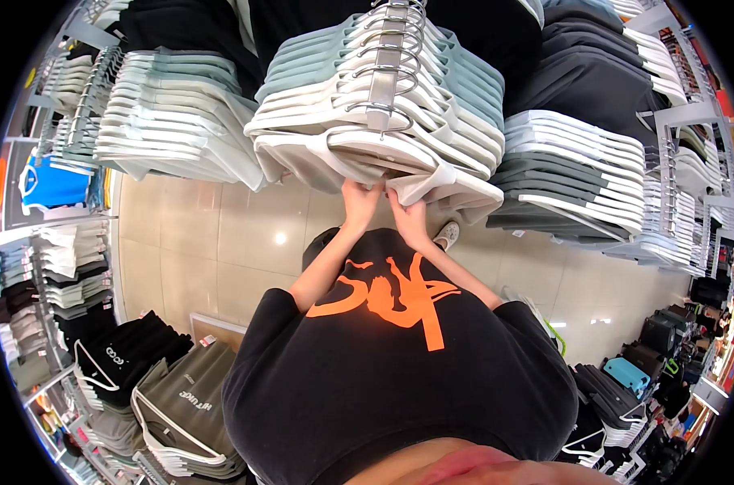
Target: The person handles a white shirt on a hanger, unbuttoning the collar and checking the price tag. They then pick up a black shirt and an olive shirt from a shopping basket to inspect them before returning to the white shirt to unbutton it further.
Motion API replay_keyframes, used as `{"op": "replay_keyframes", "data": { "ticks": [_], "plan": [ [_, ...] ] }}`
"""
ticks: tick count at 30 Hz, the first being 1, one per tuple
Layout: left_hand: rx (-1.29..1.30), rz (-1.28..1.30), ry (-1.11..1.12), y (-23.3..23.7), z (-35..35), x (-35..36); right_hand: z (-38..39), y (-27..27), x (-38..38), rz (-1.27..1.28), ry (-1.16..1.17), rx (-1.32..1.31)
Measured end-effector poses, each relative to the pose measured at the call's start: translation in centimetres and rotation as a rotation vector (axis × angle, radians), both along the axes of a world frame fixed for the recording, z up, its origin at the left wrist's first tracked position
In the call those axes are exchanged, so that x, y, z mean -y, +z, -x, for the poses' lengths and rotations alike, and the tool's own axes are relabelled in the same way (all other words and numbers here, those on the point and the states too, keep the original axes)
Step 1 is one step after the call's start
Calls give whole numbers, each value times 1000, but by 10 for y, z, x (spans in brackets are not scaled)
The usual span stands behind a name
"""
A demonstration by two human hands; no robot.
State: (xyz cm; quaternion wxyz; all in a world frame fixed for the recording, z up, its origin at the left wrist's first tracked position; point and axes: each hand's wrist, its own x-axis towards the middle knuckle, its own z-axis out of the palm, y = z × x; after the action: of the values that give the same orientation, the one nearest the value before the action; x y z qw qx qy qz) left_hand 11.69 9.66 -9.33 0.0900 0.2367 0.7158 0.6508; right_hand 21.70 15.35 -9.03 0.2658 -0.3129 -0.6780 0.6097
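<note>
Pinching pale cloth at the neck opening, left hand (pixel 362 204) and right hand (pixel 408 219) close together, just below the collar (pixel 419 184); fingertips partly tucked into the fabric, so cannot tell exactly which edge or whether any button sits between. Pale shirt (pixel 298 158) at the front of the stack, hanging below the near end of the metal rail (pixel 383 90), with light shirts (pixel 464 137) packed tight behind. Best handled with light, even tension from both sides; avoid dragging down, or risk tilting the hanger or stretching the neckline. Work with fingertips only, wrists low, to see the opening between the thumbs. Hold only the front layer, clear of the neighbours. Watch the collar points: smooth flat, match on both sides, no folding under. Check for level shoulders before letting go.
</note>
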Motion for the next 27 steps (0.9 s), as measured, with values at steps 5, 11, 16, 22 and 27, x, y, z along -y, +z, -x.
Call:
{"op": "replay_keyframes", "data": {
  "ticks": [5, 11, 16, 22, 27],
  "plan": [
    [141, -16, -50, -10, 3, 7, 3, 9, 3, -9, -24, -74],
    [59, 70, -60, 4, -4, 19, 6, 6, 3, -42, -100, -65],
    [-74, 119, -55, -7, -1, 30, 10, 2, 1, -7, -61, -129],
    [-139, 122, -88, -5, 0, 32, 12, 1, 1, 4, -64, -124],
    [-317, 187, -86, -3, 0, 33, 9, 4, 0, 18, -39, -142]
  ]
}}
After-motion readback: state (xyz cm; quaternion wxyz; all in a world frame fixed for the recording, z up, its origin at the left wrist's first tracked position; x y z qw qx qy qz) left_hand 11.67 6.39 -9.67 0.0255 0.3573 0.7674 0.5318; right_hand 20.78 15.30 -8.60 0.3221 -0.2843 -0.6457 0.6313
